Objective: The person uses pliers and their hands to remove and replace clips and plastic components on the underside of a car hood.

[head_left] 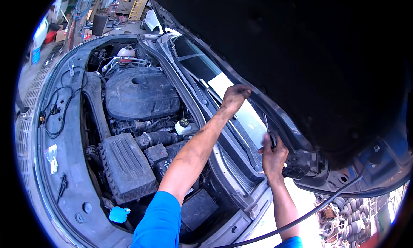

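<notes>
My left hand point(235, 98) reaches across the windshield point(249, 119) to the edge of the raised hood point(275, 58). Its fingers are curled together at the hood's underside, and whatever they may grip is hidden. Lower and to the right, my right hand point(274, 157) is closed around the black handle of a slim tool point(273, 139) that looks like a screwdriver. The tool's thin metal shaft points up toward the hood's edge. Below both hands, a wiper arm point(243, 140) runs along the base of the glass.
The open engine bay holds an engine cover point(142, 93), an air filter box point(129, 168), a brake fluid reservoir point(183, 126) and a blue washer cap point(119, 214). A black cable point(60, 119) and a plastic bag point(51, 158) lie on the front panel. A dark hose point(331, 197) crosses beside my right arm.
</notes>
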`<state>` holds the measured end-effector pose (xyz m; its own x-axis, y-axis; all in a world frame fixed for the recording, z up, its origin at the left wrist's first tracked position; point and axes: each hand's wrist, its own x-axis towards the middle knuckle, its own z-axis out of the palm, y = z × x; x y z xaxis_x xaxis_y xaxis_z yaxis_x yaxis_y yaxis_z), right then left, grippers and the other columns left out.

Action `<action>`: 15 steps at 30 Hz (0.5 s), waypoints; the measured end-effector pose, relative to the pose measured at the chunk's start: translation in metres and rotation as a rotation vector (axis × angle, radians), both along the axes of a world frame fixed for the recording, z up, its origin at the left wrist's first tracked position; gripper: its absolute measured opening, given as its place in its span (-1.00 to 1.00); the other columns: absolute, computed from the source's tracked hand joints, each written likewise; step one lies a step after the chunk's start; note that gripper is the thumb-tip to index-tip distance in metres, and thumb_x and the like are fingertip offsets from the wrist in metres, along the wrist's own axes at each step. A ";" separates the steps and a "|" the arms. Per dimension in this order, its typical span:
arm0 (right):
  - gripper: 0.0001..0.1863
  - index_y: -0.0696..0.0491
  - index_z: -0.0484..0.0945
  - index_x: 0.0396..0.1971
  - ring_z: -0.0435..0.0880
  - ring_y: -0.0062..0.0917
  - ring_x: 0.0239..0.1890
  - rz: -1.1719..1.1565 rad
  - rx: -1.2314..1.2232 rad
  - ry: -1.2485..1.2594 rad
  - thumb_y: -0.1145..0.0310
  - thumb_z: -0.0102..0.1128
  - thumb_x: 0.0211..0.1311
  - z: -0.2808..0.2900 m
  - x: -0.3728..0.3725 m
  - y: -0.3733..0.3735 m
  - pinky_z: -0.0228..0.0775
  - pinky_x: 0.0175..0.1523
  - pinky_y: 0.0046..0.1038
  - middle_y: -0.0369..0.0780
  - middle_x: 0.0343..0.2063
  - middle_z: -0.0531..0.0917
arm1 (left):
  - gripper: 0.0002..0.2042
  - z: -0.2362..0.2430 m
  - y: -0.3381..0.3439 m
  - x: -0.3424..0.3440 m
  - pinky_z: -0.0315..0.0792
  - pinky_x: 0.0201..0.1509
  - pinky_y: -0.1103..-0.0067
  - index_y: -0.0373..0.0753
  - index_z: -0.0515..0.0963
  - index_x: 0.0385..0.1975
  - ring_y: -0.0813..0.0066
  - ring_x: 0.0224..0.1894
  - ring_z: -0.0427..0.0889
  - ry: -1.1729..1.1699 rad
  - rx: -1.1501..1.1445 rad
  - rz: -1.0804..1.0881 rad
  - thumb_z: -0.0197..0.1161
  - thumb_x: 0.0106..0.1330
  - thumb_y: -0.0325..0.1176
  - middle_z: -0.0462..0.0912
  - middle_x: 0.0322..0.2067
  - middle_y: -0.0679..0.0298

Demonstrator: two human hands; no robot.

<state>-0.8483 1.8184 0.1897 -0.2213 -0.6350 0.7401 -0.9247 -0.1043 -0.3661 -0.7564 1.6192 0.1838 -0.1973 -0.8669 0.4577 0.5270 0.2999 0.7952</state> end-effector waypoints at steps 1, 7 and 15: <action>-0.70 0.30 0.57 -0.09 0.64 -0.55 -0.66 0.003 0.001 -0.031 0.36 0.17 0.36 0.001 0.000 0.000 0.48 -0.58 -0.54 -0.07 -0.47 0.67 | -0.68 -0.001 0.001 -0.003 0.25 -0.54 0.62 -0.28 0.62 -0.06 0.66 -0.61 0.32 -0.012 -0.031 0.018 0.30 0.32 -0.19 0.53 -0.57 0.32; -0.67 0.24 0.59 -0.10 0.63 -0.62 -0.65 -0.055 -0.047 -0.095 0.25 0.20 0.35 0.006 -0.007 -0.009 0.45 -0.55 -0.55 -0.18 -0.57 0.65 | -0.45 0.020 0.024 -0.027 0.43 0.04 0.49 -0.36 0.61 -0.09 0.33 -0.12 0.62 -0.025 -0.041 0.017 0.43 0.14 0.04 0.69 -0.22 0.10; -0.62 0.29 0.55 -0.04 0.61 -0.60 -0.64 0.053 -0.068 -0.035 0.25 0.17 0.37 0.023 -0.004 -0.005 0.46 -0.55 -0.58 -0.15 -0.52 0.64 | -0.67 0.028 0.019 -0.030 0.47 0.04 0.44 -0.37 0.65 -0.17 0.26 -0.13 0.67 0.017 -0.006 0.154 0.38 0.22 -0.23 0.72 -0.25 0.06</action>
<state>-0.8526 1.8133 0.2126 -0.2152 -0.5955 0.7740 -0.9039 -0.1786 -0.3888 -0.7864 1.6381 0.2114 -0.0542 -0.8836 0.4652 0.4874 0.3832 0.7846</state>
